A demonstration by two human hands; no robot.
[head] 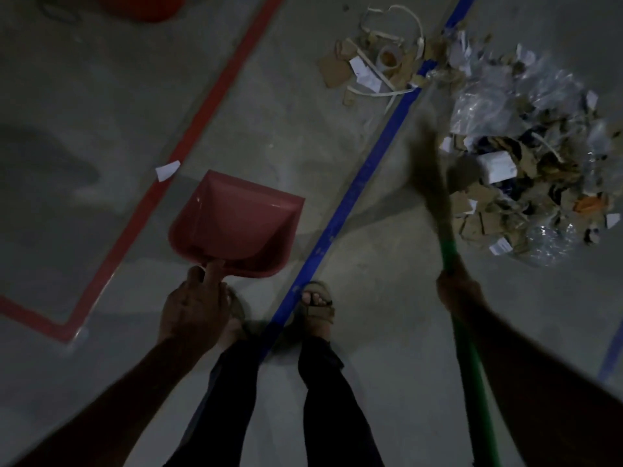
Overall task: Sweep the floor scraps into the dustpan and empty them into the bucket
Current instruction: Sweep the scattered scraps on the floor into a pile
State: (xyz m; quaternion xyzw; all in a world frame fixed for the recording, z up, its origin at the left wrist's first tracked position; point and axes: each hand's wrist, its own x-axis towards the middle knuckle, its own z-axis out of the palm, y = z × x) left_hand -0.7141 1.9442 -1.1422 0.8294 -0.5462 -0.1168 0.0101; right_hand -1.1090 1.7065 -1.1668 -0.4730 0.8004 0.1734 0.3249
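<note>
My left hand grips the handle of a red dustpan, index finger laid along its back edge; the pan is held low over the grey floor and holds nothing. My right hand grips the green handle of a broom, whose blurred brown bristles sit at the left edge of a big heap of cardboard, paper and clear plastic scraps. A smaller scatter of cardboard bits and white strips lies farther off. A red bucket shows partly at the top left edge.
Red floor tape and blue floor tape run diagonally across the concrete. One white paper scrap lies on the red tape. My sandalled feet stand on the blue line.
</note>
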